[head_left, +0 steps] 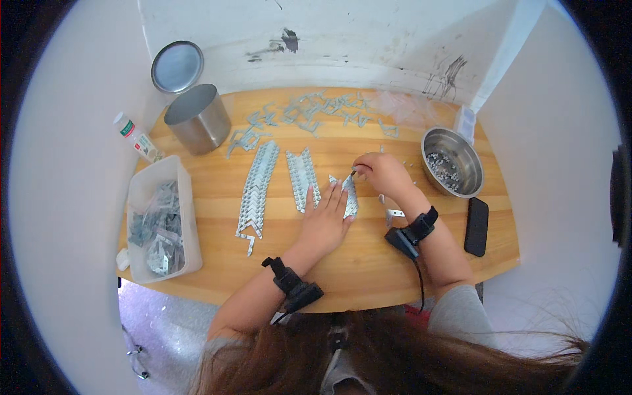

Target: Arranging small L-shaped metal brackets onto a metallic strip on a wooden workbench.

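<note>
My left hand lies flat with its fingers stretched over a short row of nested metal angle brackets near the table's middle. At that row's far end, my right hand is closed in a pinch around something small and dark that I cannot make out. Left of it, a second row of angle brackets reaches under my left fingertips. A longer row of angle brackets stands farther left, with one bracket jutting from its near end. Beside my right wrist lie a few loose brackets.
Many loose brackets are scattered along the back. On the right are a steel bowl of small metal parts and a black phone. On the left stand a plastic tub of bagged parts, a steel canister and a white bottle.
</note>
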`<move>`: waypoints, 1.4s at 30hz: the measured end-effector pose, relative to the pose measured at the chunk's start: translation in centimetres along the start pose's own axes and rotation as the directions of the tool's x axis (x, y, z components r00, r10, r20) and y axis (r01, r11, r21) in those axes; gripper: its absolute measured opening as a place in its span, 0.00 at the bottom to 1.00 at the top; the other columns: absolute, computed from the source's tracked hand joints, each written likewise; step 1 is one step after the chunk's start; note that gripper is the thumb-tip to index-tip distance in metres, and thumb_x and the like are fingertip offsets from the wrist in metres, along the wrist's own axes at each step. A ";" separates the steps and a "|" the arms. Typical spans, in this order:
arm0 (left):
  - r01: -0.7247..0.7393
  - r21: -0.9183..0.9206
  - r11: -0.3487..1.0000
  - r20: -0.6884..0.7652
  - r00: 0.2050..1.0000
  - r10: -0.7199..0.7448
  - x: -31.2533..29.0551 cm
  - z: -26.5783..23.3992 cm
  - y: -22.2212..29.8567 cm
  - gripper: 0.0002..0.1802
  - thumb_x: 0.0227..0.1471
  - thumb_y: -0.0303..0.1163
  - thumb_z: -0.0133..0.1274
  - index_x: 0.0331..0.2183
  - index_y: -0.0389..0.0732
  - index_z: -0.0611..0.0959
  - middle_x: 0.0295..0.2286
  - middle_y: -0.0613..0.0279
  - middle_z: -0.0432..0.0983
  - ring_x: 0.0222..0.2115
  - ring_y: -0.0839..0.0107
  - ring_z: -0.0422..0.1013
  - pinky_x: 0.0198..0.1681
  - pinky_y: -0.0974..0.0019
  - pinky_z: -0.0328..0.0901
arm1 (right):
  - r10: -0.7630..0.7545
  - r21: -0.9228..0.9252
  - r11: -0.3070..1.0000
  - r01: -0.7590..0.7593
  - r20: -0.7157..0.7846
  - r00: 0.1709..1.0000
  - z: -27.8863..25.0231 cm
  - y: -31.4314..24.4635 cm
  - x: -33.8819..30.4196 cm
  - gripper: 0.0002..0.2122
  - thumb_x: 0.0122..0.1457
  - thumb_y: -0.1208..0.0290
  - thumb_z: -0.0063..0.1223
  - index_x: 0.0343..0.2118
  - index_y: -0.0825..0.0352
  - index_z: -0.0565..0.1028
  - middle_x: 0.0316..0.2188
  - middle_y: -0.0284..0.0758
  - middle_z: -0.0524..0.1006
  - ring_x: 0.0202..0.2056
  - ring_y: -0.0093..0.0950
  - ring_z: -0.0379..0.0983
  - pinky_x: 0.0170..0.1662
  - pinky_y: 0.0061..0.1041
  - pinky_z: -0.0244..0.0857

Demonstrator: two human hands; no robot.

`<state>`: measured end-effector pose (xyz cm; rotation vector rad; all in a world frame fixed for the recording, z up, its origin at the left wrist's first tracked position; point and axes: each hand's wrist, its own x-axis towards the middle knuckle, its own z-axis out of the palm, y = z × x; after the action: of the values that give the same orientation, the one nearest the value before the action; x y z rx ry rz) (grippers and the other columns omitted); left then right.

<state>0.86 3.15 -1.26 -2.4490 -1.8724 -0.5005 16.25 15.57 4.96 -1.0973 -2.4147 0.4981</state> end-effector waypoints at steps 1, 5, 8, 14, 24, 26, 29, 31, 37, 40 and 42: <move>-0.005 0.003 1.000 -0.006 1.000 0.005 0.0 0.0 0.0 0.32 0.58 0.45 0.40 0.57 0.34 0.62 0.60 0.52 0.52 0.62 0.63 0.47 0.62 0.40 0.33 | -0.019 -0.076 0.997 0.018 -0.005 1.000 0.1 -0.1 0.2 0.08 0.54 0.66 0.52 0.31 0.65 0.78 0.29 0.41 0.78 0.32 0.41 0.74 0.35 0.36 0.68; -0.003 0.017 1.000 0.022 1.000 0.002 0.0 0.0 0.2 0.32 0.58 0.45 0.40 0.57 0.34 0.62 0.60 0.53 0.53 0.62 0.64 0.47 0.62 0.40 0.34 | -0.024 -0.298 0.954 0.016 -0.022 0.999 1.1 -0.5 0.8 0.12 0.54 0.61 0.52 0.23 0.66 0.76 0.24 0.41 0.77 0.29 0.41 0.74 0.32 0.38 0.67; 0.003 0.017 1.000 0.005 1.000 -0.003 0.1 -0.3 0.1 0.31 0.58 0.45 0.40 0.57 0.35 0.62 0.60 0.53 0.53 0.62 0.64 0.47 0.62 0.41 0.34 | 0.057 -0.324 0.945 -0.051 0.011 0.998 0.9 -1.4 1.6 0.14 0.54 0.60 0.52 0.22 0.67 0.74 0.24 0.42 0.76 0.30 0.41 0.73 0.31 0.39 0.66; 0.002 0.005 1.000 0.033 0.999 -0.002 0.2 -0.4 0.0 0.30 0.58 0.44 0.40 0.57 0.35 0.63 0.60 0.53 0.53 0.62 0.64 0.47 0.62 0.41 0.34 | -0.115 -0.057 0.992 0.113 -0.041 0.993 0.8 -0.3 1.1 0.15 0.56 0.58 0.50 0.22 0.67 0.75 0.22 0.42 0.75 0.26 0.43 0.72 0.30 0.40 0.66; -0.001 0.020 1.000 -0.028 1.000 0.002 -0.1 -0.4 -0.1 0.31 0.57 0.44 0.42 0.55 0.34 0.65 0.58 0.52 0.56 0.61 0.63 0.50 0.62 0.42 0.37 | 0.075 -0.334 0.942 -0.029 0.126 0.989 -0.3 -2.1 1.8 0.13 0.55 0.60 0.50 0.27 0.66 0.77 0.28 0.43 0.77 0.33 0.41 0.75 0.36 0.39 0.68; -0.008 0.043 0.999 -0.005 1.000 0.008 0.0 -0.5 0.2 0.31 0.56 0.45 0.43 0.55 0.34 0.66 0.58 0.52 0.56 0.61 0.63 0.50 0.62 0.42 0.37 | -0.079 0.025 0.997 0.078 0.021 0.997 0.2 -0.5 1.2 0.12 0.52 0.61 0.57 0.23 0.66 0.76 0.22 0.42 0.76 0.26 0.41 0.73 0.28 0.36 0.66; -0.032 0.054 0.998 -0.075 0.997 0.036 -0.2 -0.3 0.5 0.31 0.55 0.45 0.44 0.55 0.34 0.66 0.58 0.52 0.56 0.60 0.63 0.50 0.62 0.43 0.38 | -0.121 -0.129 0.984 0.119 -0.002 0.993 0.1 0.0 1.8 0.11 0.52 0.62 0.57 0.22 0.65 0.76 0.20 0.41 0.75 0.24 0.39 0.73 0.27 0.35 0.66; -0.003 -0.002 1.000 -0.058 0.998 0.003 0.0 -0.3 0.3 0.31 0.57 0.44 0.42 0.56 0.35 0.65 0.58 0.53 0.56 0.61 0.64 0.50 0.62 0.42 0.36 | -0.053 -0.200 0.979 0.046 -0.033 0.998 0.0 -1.2 1.5 0.11 0.52 0.63 0.57 0.23 0.66 0.77 0.20 0.42 0.75 0.23 0.39 0.73 0.26 0.34 0.65; 0.010 -0.003 1.000 -0.033 0.999 -0.010 -0.1 0.1 0.3 0.31 0.57 0.44 0.42 0.57 0.36 0.64 0.59 0.54 0.54 0.61 0.65 0.49 0.62 0.41 0.34 | 0.211 0.042 0.977 -0.209 -0.330 0.920 -2.1 -0.9 0.0 0.13 0.53 0.62 0.56 0.24 0.68 0.77 0.19 0.42 0.76 0.23 0.39 0.74 0.27 0.34 0.66; 0.023 0.006 1.000 -0.011 1.000 -0.023 0.1 0.0 0.1 0.31 0.57 0.44 0.42 0.57 0.36 0.63 0.60 0.56 0.53 0.62 0.66 0.48 0.61 0.40 0.34 | 0.269 0.143 0.962 -0.231 -0.383 0.883 -3.1 1.1 -1.6 0.11 0.53 0.64 0.57 0.25 0.69 0.78 0.19 0.43 0.76 0.22 0.39 0.73 0.26 0.32 0.66; 0.024 -0.002 1.000 0.007 1.000 -0.024 0.2 -0.2 0.0 0.31 0.57 0.44 0.42 0.57 0.37 0.63 0.60 0.57 0.52 0.62 0.67 0.47 0.61 0.40 0.34 | 0.282 0.137 0.959 -0.250 -0.339 0.897 -3.3 1.5 -2.6 0.10 0.52 0.66 0.57 0.27 0.69 0.78 0.20 0.44 0.76 0.22 0.39 0.73 0.27 0.31 0.66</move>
<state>0.86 3.29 -1.06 -2.4359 -1.9065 -0.4965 20.47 14.93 6.41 -1.3578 -1.9221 0.4446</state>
